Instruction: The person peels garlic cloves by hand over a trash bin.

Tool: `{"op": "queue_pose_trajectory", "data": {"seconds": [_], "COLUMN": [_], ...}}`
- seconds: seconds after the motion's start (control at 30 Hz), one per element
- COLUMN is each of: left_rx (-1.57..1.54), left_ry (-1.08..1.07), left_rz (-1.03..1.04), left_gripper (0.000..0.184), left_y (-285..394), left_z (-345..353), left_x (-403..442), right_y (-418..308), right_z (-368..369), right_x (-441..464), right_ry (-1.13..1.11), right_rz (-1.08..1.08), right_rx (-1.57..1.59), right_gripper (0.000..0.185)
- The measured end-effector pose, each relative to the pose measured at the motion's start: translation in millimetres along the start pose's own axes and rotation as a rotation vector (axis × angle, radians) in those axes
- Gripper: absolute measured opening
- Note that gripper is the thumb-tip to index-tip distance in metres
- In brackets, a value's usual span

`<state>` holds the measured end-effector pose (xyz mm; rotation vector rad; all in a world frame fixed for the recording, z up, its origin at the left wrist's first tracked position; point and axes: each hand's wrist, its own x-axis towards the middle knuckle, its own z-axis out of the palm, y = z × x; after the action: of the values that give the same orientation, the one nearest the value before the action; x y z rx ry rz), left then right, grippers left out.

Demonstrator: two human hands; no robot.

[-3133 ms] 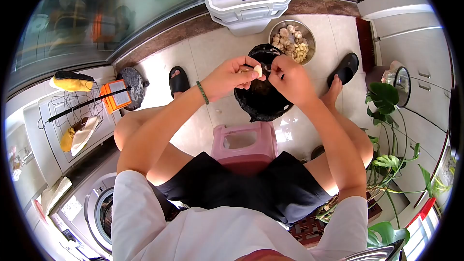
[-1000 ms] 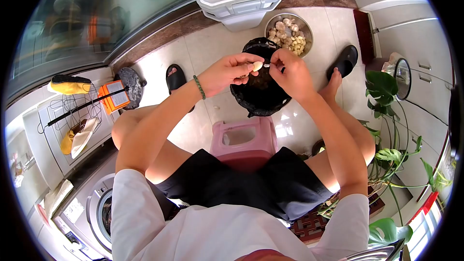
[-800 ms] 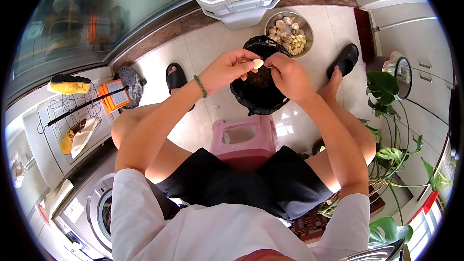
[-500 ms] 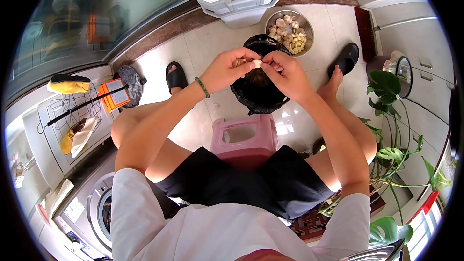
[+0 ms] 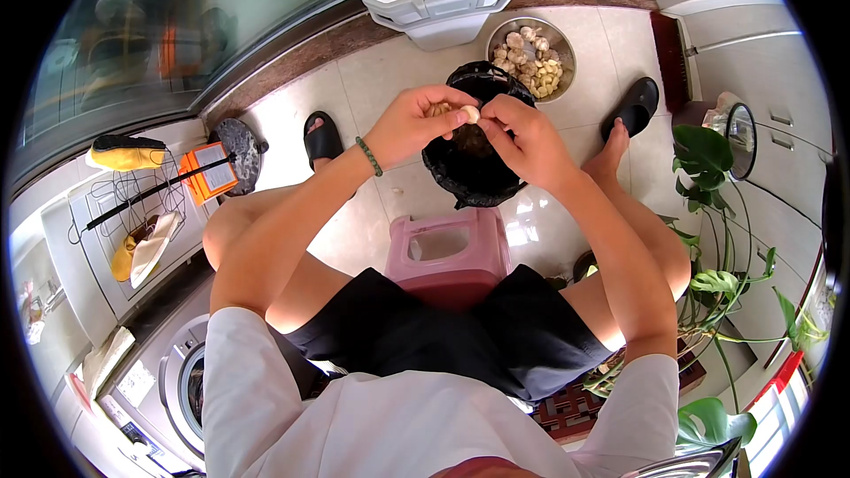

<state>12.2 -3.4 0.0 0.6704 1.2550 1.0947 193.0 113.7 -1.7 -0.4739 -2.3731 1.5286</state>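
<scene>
Head view, one garlic clove (image 5: 471, 114) at the fingertips of both hands, raised over the black-lined bin (image 5: 478, 196). Left hand (image 5: 414, 127): thumb and forefinger closed on the clove from its left side, remaining fingers curled inward. Right hand (image 5: 524, 138): thumb and forefinger drawn together in a pinch on the clove's opposite edge, the other fingers folded. Key relation: the clove sits between two opposed pinches, left hand to one side and right hand to the other, so neither is clearly nearer; the hands meet roughly along a crosswise line. Long axis of the clove uncertain, the piece being small and part-covered by fingertips. Metal bowl (image 5: 567, 46) stands on the floor just beyond the bin, off toward the right foot, and so lies closer to the right hand. In it: whole bulbs (image 5: 515, 41) and, on the near right side, pale loose cloves (image 5: 546, 80).
</scene>
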Motion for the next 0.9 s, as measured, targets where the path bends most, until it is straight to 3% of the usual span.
{"op": "queue_pose_trajectory", "data": {"seconds": [0.33, 0.43, 0.5, 0.6, 0.73, 0.9], "left_rx": [-0.053, -0.072, 0.015, 0.078, 0.02, -0.044], "left_ry": [-0.015, 0.003, 0.063, 0.074, 0.084, 0.109], "left_rz": [-0.126, -0.104, 0.039, 0.1, 0.141, 0.174], "left_gripper": [0.025, 0.023, 0.018, 0.013, 0.013, 0.015], "left_y": [3, 7, 4, 2, 0, 1], "left_z": [-2, 2, 4, 5, 9, 8], "left_x": [1, 1, 0, -1, -1, 1], "right_y": [8, 4, 3, 7, 10, 4], "right_z": [4, 8, 13, 19, 19, 13], "right_x": [-1, 1, 2, 2, 4, 12], "right_ry": [-0.025, 0.023, 0.117, 0.086, 0.015, 0.099], "right_rz": [0.122, 0.244, 0.452, 0.534, 0.494, 0.439], "right_rx": [0.253, 0.447, 0.716, 0.752, 0.69, 0.722], "right_gripper": [0.003, 0.011, 0.021, 0.027, 0.029, 0.033]}}
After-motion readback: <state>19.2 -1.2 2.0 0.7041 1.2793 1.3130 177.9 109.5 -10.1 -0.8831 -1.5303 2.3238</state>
